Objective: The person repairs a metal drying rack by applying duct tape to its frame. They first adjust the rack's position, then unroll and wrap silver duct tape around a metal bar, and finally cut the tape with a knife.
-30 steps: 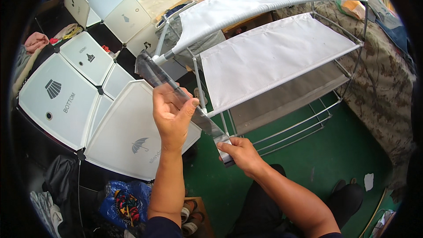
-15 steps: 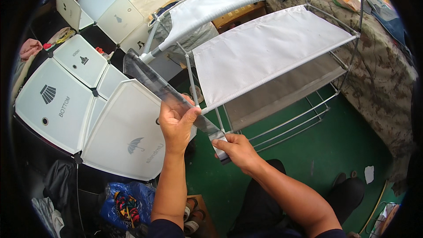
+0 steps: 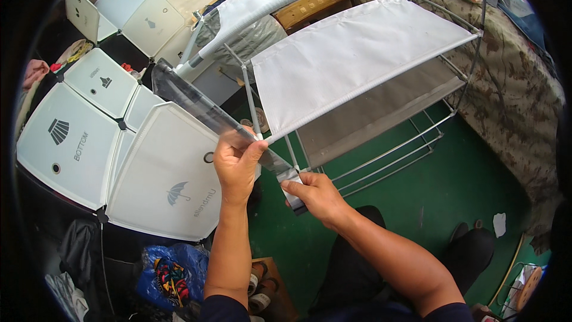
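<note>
Glossy translucent plastic strip [image 3: 198,102]; matt cloth shelf [image 3: 357,62] on smooth metal-looking tubing [image 3: 249,98]; crinkled, shiny plastic bag [image 3: 195,263] at seven o'clock.

view: head | left fisheye, head-worn | faces down past forearms [image 3: 229,250] | hands [image 3: 234,170] near, green floor [image 3: 411,185] farther

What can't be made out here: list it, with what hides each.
All in the head view:
Left hand: some fingers, blurred and partly behind the dark see-through strip.
Right hand: fingers beneath the strip's end, hidden by strip and hand.
Top white sheet: far part, cut off by the upper edge.
Grey sheet: far part, hidden by the middle white sheet.
Far white panel: lettering, too small.
</note>
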A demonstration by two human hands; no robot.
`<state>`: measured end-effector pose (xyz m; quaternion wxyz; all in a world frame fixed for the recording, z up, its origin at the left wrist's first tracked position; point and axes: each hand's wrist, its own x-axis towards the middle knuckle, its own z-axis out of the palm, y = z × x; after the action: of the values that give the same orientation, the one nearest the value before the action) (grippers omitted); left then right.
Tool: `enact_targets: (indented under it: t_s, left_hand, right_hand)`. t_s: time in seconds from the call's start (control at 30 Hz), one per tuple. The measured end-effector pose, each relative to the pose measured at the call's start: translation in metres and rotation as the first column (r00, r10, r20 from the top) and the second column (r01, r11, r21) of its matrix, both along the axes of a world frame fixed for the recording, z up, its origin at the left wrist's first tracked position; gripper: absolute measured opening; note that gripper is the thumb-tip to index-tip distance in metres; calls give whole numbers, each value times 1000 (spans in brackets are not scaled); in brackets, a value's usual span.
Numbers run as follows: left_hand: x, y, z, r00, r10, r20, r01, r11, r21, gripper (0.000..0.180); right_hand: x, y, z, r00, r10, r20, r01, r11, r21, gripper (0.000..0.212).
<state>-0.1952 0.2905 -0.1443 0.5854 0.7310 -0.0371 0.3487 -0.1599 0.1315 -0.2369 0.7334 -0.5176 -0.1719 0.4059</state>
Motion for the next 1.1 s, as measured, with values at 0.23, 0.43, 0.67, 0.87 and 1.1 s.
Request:
enact_targets:
  t_s: [0.23,0.43,0.67,0.87,1.1]
  left_hand:
    - [-8,9,-24,998,-64,-19,64,998,-23,33]
    - [-6,2,-40,998,1,-58,-4,998,-61,20]
    - [-4,1,-42,997,40,-62,-43,998,-44,17]
    - [-7,4,-39,991,90,-96,-85,995,62,17]
    - [-7,4,-39,992,87,-91,-83,996,44,16]
  right_hand:
    - [0,-4,4,1000,3,-4,-3,1000,0,29]
    - [0,-3,1,1000,-8,23,8,1000,12,30]
    - [-4,-6,-11,986,2,166,3,1000,-28,34]
    - [-18,-13,-33,965,-107,238,76,988,134,32]
    - [-14,-28,-52,644,-140,752,130,989,73,36]
